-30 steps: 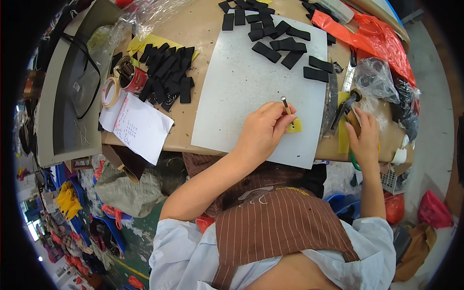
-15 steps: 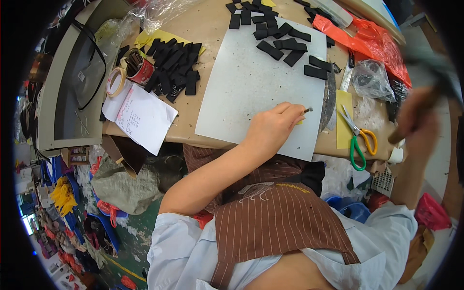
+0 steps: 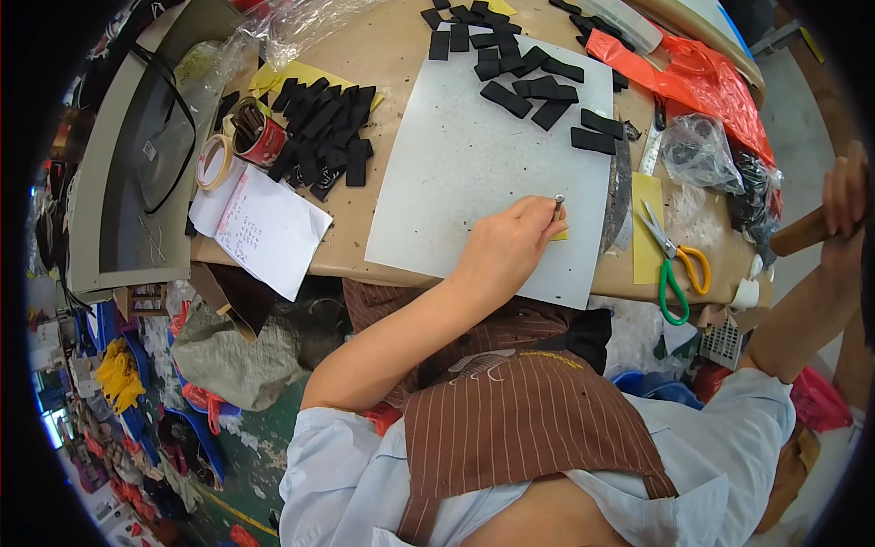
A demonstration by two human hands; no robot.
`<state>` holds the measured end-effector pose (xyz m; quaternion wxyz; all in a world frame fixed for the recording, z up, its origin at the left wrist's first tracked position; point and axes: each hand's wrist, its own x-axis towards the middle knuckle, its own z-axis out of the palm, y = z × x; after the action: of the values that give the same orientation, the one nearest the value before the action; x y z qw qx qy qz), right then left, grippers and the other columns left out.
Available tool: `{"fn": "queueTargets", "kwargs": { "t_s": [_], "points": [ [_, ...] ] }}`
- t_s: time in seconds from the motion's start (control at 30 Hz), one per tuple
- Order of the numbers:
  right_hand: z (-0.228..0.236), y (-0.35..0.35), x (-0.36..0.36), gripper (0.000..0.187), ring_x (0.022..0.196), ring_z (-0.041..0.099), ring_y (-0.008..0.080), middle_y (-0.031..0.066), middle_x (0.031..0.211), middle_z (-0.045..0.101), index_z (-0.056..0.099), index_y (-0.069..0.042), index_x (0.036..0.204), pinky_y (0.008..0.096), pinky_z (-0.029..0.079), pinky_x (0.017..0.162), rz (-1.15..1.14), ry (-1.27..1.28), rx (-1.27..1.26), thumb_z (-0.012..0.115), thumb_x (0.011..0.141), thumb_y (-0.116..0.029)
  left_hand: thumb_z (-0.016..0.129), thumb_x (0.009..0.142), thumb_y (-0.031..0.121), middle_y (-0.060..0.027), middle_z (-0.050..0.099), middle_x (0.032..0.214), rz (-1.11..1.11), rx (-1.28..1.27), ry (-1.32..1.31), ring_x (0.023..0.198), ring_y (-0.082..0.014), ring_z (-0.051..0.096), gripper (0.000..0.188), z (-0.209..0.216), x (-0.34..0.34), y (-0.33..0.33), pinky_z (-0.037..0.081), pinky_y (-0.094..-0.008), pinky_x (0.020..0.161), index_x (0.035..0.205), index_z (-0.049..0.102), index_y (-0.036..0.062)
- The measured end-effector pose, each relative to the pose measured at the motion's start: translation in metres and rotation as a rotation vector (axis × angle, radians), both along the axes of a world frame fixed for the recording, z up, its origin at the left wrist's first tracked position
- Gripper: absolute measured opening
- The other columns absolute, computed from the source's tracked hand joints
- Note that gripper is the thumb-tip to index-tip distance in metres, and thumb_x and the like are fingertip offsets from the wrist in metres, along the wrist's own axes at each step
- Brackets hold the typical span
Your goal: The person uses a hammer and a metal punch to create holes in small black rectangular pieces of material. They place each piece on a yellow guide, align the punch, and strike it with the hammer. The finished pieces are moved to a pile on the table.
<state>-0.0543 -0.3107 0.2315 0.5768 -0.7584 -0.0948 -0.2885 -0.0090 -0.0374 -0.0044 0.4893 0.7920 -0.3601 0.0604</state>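
Note:
My left hand point(image 3: 510, 242) is closed round a short metal punch point(image 3: 559, 200), its round top showing above the fingers. It is over the pale grey board point(image 3: 437, 173), and a bit of yellow material point(image 3: 561, 235) shows beside the fingertips. What is under the punch is hidden by the hand. Off to the right, my right hand point(image 3: 846, 193) is raised and wrapped round the wooden handle point(image 3: 807, 232) of a hammer. The hammer's head is lost in the dark rim. Several black fabric strips point(image 3: 538, 87) lie on the board's far part.
Scissors point(image 3: 673, 246) with green and orange handles lie on yellow paper right of the board, near a box cutter point(image 3: 653, 137). A red plastic bag point(image 3: 702, 77) lies behind. At left are more black strips point(image 3: 324, 118), a tin point(image 3: 260, 137), a tape roll point(image 3: 214, 162) and a notepad point(image 3: 273, 228).
My right hand has moved outward to the right with the hammer. In my left hand the punch has gone from slanting to more upright.

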Motion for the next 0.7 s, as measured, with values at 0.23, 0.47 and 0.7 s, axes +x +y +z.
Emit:
{"fn": "queueTargets", "kwargs": {
  "t_s": [0.23, 0.47, 0.7],
  "points": [
    [-0.037, -0.026, -0.037, 0.034, 0.048, 0.044, 0.0087, -0.0003, 0.067, 0.052, 0.057, -0.004, 0.096, 0.0238, 0.032, 0.044, 0.118, 0.284, 0.086, 0.041, 0.104, -0.033, 0.069, 0.086, 0.01, -0.0062, 0.067, 0.087, -0.042, 0.008, -0.02, 0.067, -0.0277, 0.064, 0.014, 0.002, -0.002, -0.005, 0.051, -0.0352, 0.055, 0.091, 0.058, 0.0028],
    [-0.104, 0.025, -0.026, 0.024, 0.056, 0.049, 0.0376, 0.0215, 0.061, 0.045, 0.052, 0.0, 0.086, 0.0431, 0.037, 0.054, -0.018, 0.787, -0.694, 0.057, 0.095, -0.022, 0.068, 0.089, 0.012, -0.0114, 0.064, 0.084, 0.095, 0.076, 0.077, 0.065, -0.0288, 0.064, 0.018, -0.002, -0.006, -0.006, 0.051, -0.0366, 0.055, 0.09, 0.053, 0.0034],
    [-0.142, 0.058, -0.033, 0.026, 0.067, 0.056, 0.044, 0.0226, 0.068, 0.055, 0.049, -0.002, 0.089, 0.0493, 0.04, 0.057, 0.13, 0.782, -0.806, 0.058, 0.095, -0.026, 0.064, 0.093, 0.006, -0.0079, 0.065, 0.088, -0.02, -0.105, 0.463, 0.071, -0.0145, 0.067, 0.011, -0.006, 0.014, 0.005, 0.055, -0.0271, 0.06, 0.096, 0.057, -0.0015]
  ]
}}
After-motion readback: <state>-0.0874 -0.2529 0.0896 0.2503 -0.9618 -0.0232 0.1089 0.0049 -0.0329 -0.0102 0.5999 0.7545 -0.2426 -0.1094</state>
